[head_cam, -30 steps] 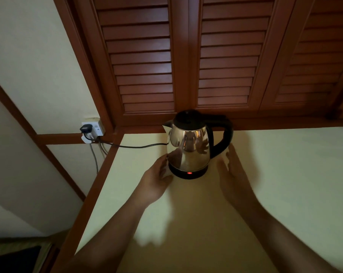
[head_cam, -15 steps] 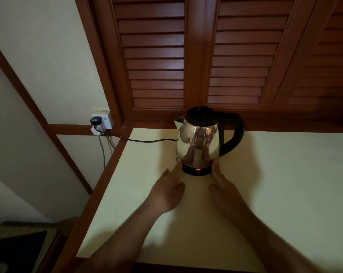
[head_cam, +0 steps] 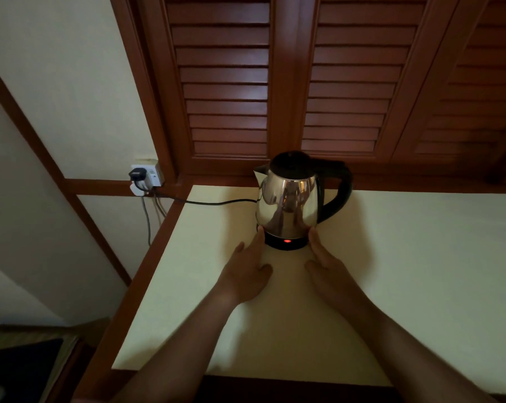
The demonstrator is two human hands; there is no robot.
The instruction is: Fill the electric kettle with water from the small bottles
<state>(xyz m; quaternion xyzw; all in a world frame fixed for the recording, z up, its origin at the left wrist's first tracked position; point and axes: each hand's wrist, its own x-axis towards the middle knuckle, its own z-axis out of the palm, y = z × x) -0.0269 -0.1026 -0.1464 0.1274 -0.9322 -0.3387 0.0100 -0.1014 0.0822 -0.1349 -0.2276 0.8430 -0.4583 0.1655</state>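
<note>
While the kettle (head_cam: 286,205) stands closed, left hand (head_cam: 247,271) and right hand (head_cam: 328,266) flank it, fingers (head_cam: 259,238) straight and together.

Shiny steel electric kettle (head_cam: 288,209), black lid shut, upright on black base, red light lit, handle right

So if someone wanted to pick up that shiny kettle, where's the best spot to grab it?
Probably the black handle, reached from the right by the right hand. It arches clear of the kettle body, leaving a gap for that hand's fingers to curl through. The steel body is smooth and rounded, and the glowing red light suggests it may be hot.
</note>
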